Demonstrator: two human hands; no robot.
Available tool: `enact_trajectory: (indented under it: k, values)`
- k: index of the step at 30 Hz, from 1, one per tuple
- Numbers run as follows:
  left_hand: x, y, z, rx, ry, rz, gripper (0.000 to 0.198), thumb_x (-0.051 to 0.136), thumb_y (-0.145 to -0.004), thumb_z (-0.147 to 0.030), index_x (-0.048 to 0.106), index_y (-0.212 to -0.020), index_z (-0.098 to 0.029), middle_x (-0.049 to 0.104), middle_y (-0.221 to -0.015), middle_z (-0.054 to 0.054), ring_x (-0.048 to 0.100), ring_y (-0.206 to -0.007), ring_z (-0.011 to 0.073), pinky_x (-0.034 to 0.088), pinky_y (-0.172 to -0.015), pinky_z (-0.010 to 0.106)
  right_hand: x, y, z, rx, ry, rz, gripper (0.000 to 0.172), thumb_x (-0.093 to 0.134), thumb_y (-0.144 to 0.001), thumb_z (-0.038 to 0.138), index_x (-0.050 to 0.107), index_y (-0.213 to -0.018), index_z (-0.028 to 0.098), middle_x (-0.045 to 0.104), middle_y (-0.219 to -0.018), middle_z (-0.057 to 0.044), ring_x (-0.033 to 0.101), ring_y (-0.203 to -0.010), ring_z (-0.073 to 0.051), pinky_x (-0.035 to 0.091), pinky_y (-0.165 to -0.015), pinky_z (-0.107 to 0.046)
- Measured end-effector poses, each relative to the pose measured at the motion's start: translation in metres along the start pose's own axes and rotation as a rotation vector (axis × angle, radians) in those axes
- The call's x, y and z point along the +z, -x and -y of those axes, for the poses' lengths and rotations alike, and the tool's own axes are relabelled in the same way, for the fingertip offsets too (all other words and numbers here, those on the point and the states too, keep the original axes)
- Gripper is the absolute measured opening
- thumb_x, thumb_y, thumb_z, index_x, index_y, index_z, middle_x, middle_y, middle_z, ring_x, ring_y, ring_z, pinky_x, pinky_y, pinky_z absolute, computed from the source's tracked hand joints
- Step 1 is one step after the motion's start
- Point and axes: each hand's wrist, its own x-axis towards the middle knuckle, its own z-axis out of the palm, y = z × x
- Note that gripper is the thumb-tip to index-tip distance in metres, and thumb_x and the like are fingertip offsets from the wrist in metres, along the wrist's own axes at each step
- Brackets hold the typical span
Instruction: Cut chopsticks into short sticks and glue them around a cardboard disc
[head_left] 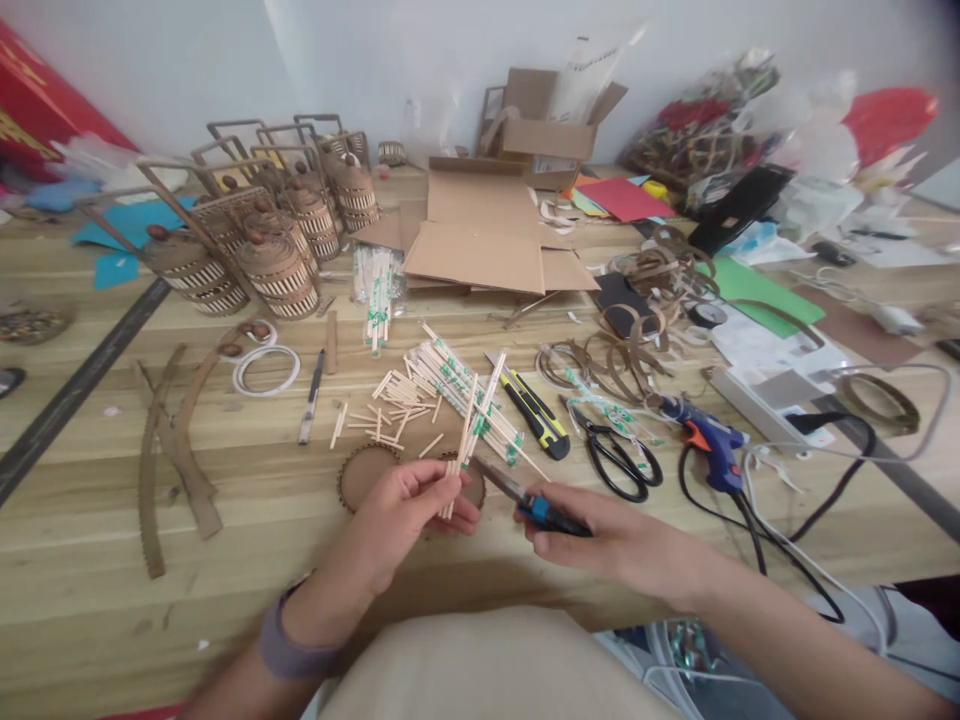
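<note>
My left hand [412,505] pinches a few wooden chopsticks [478,415] that stick up and away from me. In my right hand [592,535] is a blue and black utility knife [547,512], its blade pointing toward the chopsticks. Whether the blade touches them I cannot tell. A round cardboard disc [472,488] with a ridged rim is partly hidden behind my left fingers, and a second cardboard disc [367,476] lies to its left. Beyond my hands are short cut stick pieces [401,393] and a pile of paper-wrapped chopsticks [450,375].
A yellow-black cutter [534,412], black scissors [616,465] and a blue glue gun [709,445] with cables lie to the right. Stick-covered lanterns [277,280] stand back left. Cardboard sheets [480,255] lie at the back; curved brown strips [176,450] and white rings [266,371] are left.
</note>
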Motion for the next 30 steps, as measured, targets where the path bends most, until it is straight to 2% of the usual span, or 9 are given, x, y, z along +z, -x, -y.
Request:
enact_trajectory:
  k: [3,8,12,15,30]
  values:
    - [0.002,0.002,0.0,-0.001,-0.01,0.037,0.044,0.071,-0.067,-0.057,0.066,-0.083,-0.016,0.072,-0.066,0.002,0.067,-0.061,0.0158,0.051,-0.062,0.025,0.001,-0.001,-0.001,0.101,-0.071,0.081,0.035,0.056,-0.083,0.05,0.059,-0.094,0.017,0.055,-0.089,-0.002,0.048,-0.084,-0.018,0.038,-0.074,-0.029]
    - [0.007,0.003,0.003,-0.011,-0.052,0.139,0.039,0.069,-0.071,-0.052,0.066,-0.079,-0.015,0.071,-0.064,0.002,0.066,-0.061,0.0146,0.049,-0.061,0.024,0.007,-0.009,0.007,0.114,-0.234,0.109,0.028,0.061,-0.079,0.045,0.059,-0.09,0.019,0.051,-0.083,0.0,0.045,-0.078,-0.016,0.036,-0.068,-0.027]
    - [0.009,0.003,0.003,-0.01,-0.073,0.181,0.038,0.067,-0.073,-0.052,0.067,-0.075,-0.014,0.069,-0.063,0.002,0.064,-0.059,0.0135,0.049,-0.06,0.024,0.007,-0.015,0.016,0.036,-0.293,0.136,0.022,0.059,-0.081,0.04,0.062,-0.094,0.021,0.055,-0.087,-0.001,0.048,-0.081,-0.016,0.038,-0.07,-0.026]
    - [0.01,0.003,0.002,-0.015,-0.057,0.188,0.037,0.068,-0.071,-0.052,0.068,-0.073,-0.015,0.068,-0.062,0.002,0.063,-0.058,0.0138,0.049,-0.059,0.024,0.007,-0.016,0.021,-0.02,-0.318,0.169,0.017,0.058,-0.083,0.037,0.063,-0.09,0.022,0.057,-0.084,0.0,0.049,-0.079,-0.015,0.038,-0.071,-0.027]
    - [0.012,0.002,0.004,0.013,-0.109,0.197,0.034,0.063,-0.077,-0.047,0.069,-0.073,-0.014,0.067,-0.06,0.002,0.061,-0.056,0.0138,0.048,-0.059,0.025,0.009,-0.018,0.02,-0.068,-0.263,0.157,0.01,0.055,-0.082,0.025,0.061,-0.089,0.022,0.056,-0.081,0.002,0.048,-0.075,-0.013,0.036,-0.067,-0.025]
